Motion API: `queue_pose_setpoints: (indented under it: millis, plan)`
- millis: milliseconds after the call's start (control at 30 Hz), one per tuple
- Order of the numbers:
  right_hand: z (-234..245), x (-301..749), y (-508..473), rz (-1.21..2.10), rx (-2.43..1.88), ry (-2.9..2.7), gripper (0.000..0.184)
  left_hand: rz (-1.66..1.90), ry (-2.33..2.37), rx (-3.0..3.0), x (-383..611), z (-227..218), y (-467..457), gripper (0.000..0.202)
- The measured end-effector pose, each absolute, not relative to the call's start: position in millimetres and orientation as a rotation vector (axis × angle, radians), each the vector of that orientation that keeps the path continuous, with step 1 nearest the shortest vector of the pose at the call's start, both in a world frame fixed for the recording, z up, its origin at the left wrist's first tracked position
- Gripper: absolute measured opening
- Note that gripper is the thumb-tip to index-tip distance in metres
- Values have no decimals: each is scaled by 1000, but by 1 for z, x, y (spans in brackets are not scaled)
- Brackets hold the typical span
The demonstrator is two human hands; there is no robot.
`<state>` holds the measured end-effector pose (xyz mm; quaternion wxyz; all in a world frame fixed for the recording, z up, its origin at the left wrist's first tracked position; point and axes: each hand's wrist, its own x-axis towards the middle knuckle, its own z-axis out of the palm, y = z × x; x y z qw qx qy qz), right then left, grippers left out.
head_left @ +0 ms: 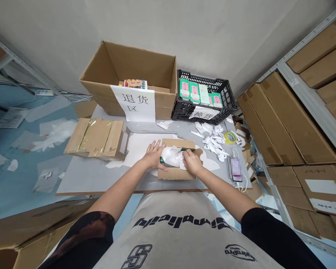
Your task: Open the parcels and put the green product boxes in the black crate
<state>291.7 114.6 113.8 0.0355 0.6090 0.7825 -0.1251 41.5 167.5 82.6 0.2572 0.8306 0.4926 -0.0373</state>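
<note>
Brown cardboard forms the one small open box (pixel 176 174) before you in the head view, near the front edge of the grey tabletop (pixel 84 180). Inside it lies one crumpled white wrapping (pixel 172 156) over a green item (pixel 162 161), which shows only at its edges. One taped carton (pixel 99 137) sits to the left; at the back stand one large open carton (pixel 164 106) with one paper sign (pixel 133 104) and one black plastic crate (pixel 182 113). At least five green, pink and white packs (pixel 195 92) show in the crate. To the right are one yellow tape roll (pixel 230 138), one phone (pixel 236 170) and a heap of white paper strips (pixel 214 145), too tangled to count.

The small box lies between your two hands. Your left hand (pixel 154 155) is at its left end, fingers spread and pointing away from you, thumb across the near corner, clasping nothing. Your right hand (pixel 192 162) reaches over the right end, fingers curled down at the wrapping; you cannot tell whether they pinch it. Both forearms angle inward from your sides.
</note>
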Motion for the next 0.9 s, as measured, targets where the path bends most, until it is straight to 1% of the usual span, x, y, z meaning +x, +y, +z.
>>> queue_pose_setpoints:
  millis: [67,167,233,467,733,800,900]
  plan:
    - [117,294,114,-233,1859,2382,26,-97,1333,2260,41,83,167,150]
    - [122,295,113,-207,1924,2295,40,-66,1326,2292,41,85,165,149]
    - [123,295,115,-249,1980,2216,45,-59,1323,2306,42,86,164,149]
    - [119,288,128,-549,2243,1908,52,-91,1353,2298,44,88,164,149]
    - [126,296,112,-705,2584,1757,44,-24,1326,2258,41,85,163,148]
    - [126,292,105,-812,2774,1756,41,11,1316,2251,40,83,162,145]
    - [125,280,100,-1058,3067,1849,37,47,1308,2245,40,80,162,145]
